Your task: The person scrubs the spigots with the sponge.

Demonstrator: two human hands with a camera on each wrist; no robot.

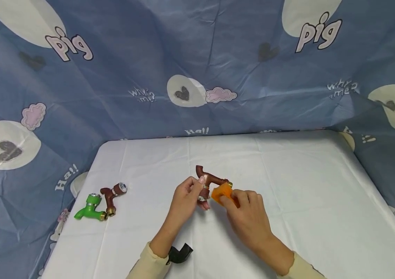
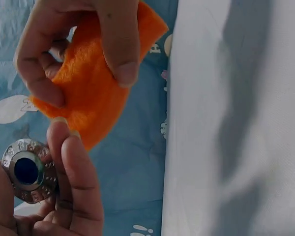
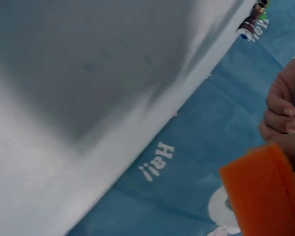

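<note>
Left hand: the person's left hand (image 1: pixel 185 195) grips a brown tap (image 1: pixel 214 179) between thumb and fingers, its ridged, silver-capped knob angled towards the wearer.
Right hand: the right hand (image 1: pixel 251 219) pinches an orange sponge (image 1: pixel 222 190) between thumb and fingers.
Brown tap: over the middle of the white worktop (image 1: pixel 316 186), spout towards the far edge, brass end towards the right edge.
Orange sponge: just beside the knob and overlapping the brass end in the head view; whether it touches the tap cannot be told.
Left edge: a green tap (image 1: pixel 89 211) lies near it; a second brown tap (image 1: pixel 109 199) lies just inward, their brass ends side by side.
Left sleeve: pale, partly hiding a curved black piece (image 1: pixel 180 254), which lies nearer the wearer than the other taps.
Far edge: blue printed cloth (image 1: pixel 113 58) rises behind it.
</note>
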